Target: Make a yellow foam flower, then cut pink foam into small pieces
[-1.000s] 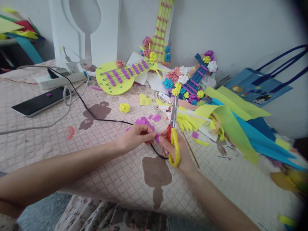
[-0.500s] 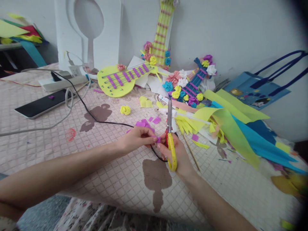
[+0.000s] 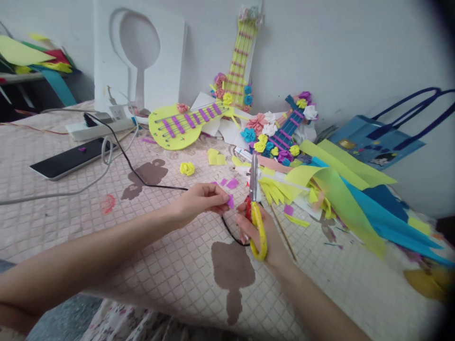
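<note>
Between thumb and fingers, my left hand (image 3: 208, 199) pinches a small purple paper piece (image 3: 231, 201). My right hand (image 3: 261, 229) is closed around the handle of yellow-and-red scissors (image 3: 258, 232), whose blades point up and away from me and look closed. The right fingertips are close to the paper but apart from it. Loose purple paper scraps (image 3: 232, 183) lie just beyond my hands. A yellow paper flower (image 3: 187, 168) sits on the tablecloth further left. A black cable (image 3: 227, 227) runs beneath both hands.
Paper guitars, one yellow (image 3: 176, 130) and one blue (image 3: 286, 128) with paper flowers, stand at the back. Yellow-green crepe paper (image 3: 330, 203) and blue paper (image 3: 377, 213) spread to the right. A phone-like black slab (image 3: 71, 158), a power strip (image 3: 76, 130) and a blue bag (image 3: 377, 137) are around.
My hands have drawn slightly apart. The purple piece now stays in my left fingers alone, where both hands' fingertips met at it before. The view has shifted a little.
</note>
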Tool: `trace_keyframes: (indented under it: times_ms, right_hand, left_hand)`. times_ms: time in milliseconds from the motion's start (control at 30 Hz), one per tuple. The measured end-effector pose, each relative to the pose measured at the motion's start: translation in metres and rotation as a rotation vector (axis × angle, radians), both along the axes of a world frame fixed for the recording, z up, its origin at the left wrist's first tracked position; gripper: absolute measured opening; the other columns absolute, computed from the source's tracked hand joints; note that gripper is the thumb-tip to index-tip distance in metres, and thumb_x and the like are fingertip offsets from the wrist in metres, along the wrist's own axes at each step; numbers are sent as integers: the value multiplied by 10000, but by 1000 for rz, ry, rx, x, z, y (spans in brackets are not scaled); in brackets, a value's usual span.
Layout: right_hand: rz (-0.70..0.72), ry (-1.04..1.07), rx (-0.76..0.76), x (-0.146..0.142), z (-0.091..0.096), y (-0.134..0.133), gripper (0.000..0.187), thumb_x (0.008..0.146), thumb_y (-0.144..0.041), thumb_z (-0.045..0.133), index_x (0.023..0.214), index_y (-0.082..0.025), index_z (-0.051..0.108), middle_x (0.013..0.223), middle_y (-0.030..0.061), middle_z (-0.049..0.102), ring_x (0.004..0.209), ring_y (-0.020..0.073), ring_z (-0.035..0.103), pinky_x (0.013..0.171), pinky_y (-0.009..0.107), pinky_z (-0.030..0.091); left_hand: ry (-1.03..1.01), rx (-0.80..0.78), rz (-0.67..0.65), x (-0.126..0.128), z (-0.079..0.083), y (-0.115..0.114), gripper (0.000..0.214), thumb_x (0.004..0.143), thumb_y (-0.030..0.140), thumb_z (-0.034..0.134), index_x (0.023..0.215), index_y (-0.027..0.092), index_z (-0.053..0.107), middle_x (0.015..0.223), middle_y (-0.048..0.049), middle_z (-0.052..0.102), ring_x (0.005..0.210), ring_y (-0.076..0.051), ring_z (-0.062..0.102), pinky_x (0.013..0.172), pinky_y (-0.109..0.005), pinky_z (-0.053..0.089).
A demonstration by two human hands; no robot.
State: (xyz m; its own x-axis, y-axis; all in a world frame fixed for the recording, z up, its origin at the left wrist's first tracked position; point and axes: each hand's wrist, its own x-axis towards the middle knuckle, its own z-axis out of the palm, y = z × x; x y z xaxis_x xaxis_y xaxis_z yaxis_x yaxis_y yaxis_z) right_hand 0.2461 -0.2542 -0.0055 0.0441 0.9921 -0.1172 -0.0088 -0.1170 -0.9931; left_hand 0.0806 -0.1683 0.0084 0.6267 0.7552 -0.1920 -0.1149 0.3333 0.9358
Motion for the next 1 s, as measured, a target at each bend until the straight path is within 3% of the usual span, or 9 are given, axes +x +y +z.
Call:
trace_keyframes:
  times_ms: [200, 467, 600, 833, 1000]
  right_hand:
    - [159, -94, 44, 7, -2, -6, 413, 820, -603, 508, 989, -226, 486, 751, -27, 449, 581, 105, 451, 525, 249, 464]
    - [246, -253, -23, 2, 1, -8, 516, 790, -713, 429, 932, -219, 469, 644, -55, 375, 511, 96, 372, 460, 229, 393]
    - [263, -233, -3, 0, 1, -8, 480, 794, -689, 459, 915, -225, 473, 618, -66, 344, 486, 89, 324, 430, 210, 326]
    - [278, -282, 30, -3, 14, -10, 432, 838, -640, 440, 929, -218, 462, 682, -39, 392, 582, 119, 391, 544, 257, 400]
    - [269, -274, 33, 1, -3, -8, 411, 845, -621, 448, 962, -228, 477, 667, -46, 380, 555, 114, 377, 496, 232, 375]
  left_hand:
    - [-141, -44, 76, -8, 15, 8, 239, 711, 276, 756, 722, 109, 584, 752, -61, 705, 688, -121, 659, 712, -254, 514]
    - [-222, -36, 158, -13, 25, 10, 224, 731, 263, 745, 744, 118, 575, 741, -51, 713, 702, -120, 678, 761, -259, 520]
    - [-239, -35, 179, -14, 25, 11, 232, 726, 270, 748, 754, 119, 574, 739, -53, 712, 691, -124, 676, 744, -267, 523]
    - [-245, -7, 205, -13, 24, 9, 218, 738, 272, 735, 750, 123, 576, 739, -45, 705, 687, -118, 663, 732, -268, 517]
    - [-232, 16, 217, -12, 24, 9, 207, 759, 283, 714, 759, 125, 581, 745, -45, 701, 689, -114, 655, 740, -270, 511]
